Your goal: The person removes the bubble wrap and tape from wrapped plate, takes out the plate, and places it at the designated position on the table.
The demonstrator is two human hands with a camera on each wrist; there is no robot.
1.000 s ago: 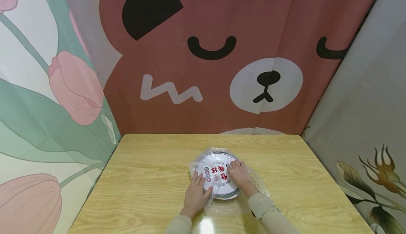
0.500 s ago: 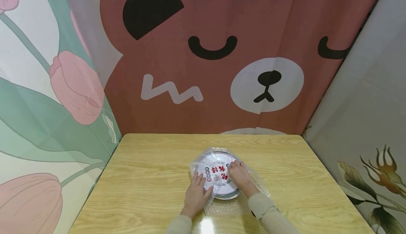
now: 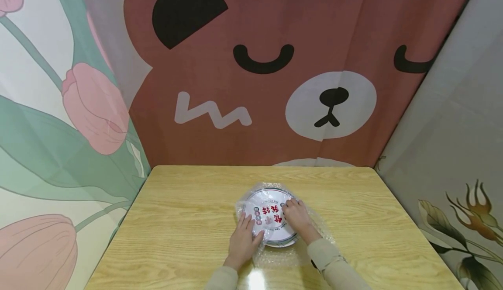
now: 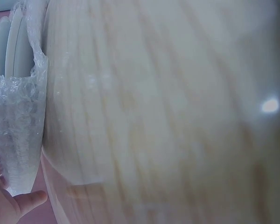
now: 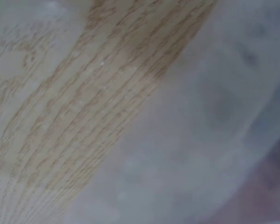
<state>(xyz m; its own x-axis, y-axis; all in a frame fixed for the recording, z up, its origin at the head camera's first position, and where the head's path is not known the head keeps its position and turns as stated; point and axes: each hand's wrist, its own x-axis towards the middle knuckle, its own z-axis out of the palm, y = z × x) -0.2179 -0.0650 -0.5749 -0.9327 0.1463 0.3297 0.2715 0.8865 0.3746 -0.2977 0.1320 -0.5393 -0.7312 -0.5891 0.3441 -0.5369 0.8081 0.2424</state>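
A stack of round white plates (image 3: 271,233) with red characters and a dark banded rim lies face up, partly wrapped in clear bubble wrap (image 3: 280,259). On the plates' left side rests my left hand (image 3: 241,239), its fingers fairly straight over the wrap. My right hand (image 3: 298,216) reaches over the right rim with bent fingers, pinching the wrap there; its fingertips are partly hidden. The left wrist view shows the plates (image 4: 14,46) edge-on inside the bubble wrap (image 4: 18,107), with part of the left hand (image 4: 9,203) below. Bubble wrap (image 5: 177,140) blurs across the right wrist view.
The wooden table (image 3: 188,220) stretches to both sides and behind the plates. A bear-print curtain (image 3: 212,71) hangs at its back edge, with flower-print curtains left (image 3: 35,150) and right (image 3: 444,150). Loose wrap spreads right of and in front of the stack.
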